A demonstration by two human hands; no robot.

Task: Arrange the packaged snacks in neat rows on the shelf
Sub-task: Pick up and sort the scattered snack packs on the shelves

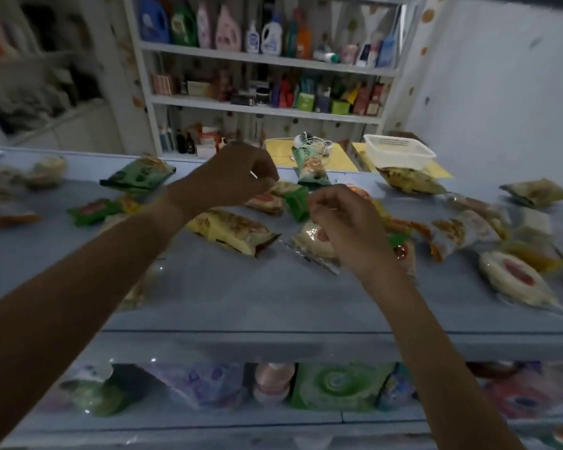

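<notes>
Fingers of both hands are curled inward above the middle of the shelf. The left hand [241,177] has its fingertips bunched toward the thumb, right over a small green packet [296,203], which looks pinched at its upper end, though blur keeps the contact from being sure. The right hand [342,222] is also loosely curled, its fingertips beside the same green packet and above a clear-wrapped pale snack [309,241]; whether it holds anything cannot be told.

Snack packets lie scattered, not in rows, across the pale blue shelf [241,297]. A yellow bag [231,230] lies just left of the hands, a green bag [140,175] farther back on the left, and another small green packet [91,211] near it. More yellow and clear-wrapped packs [507,277] spread out to the right.

Beneath the shelf's front edge, a lower level holds soft packs, one of them green [335,384]. Behind stands a white rack [267,61] stocked with bottles and boxes, and a white basket [398,151] sits on a yellow surface at the right.
</notes>
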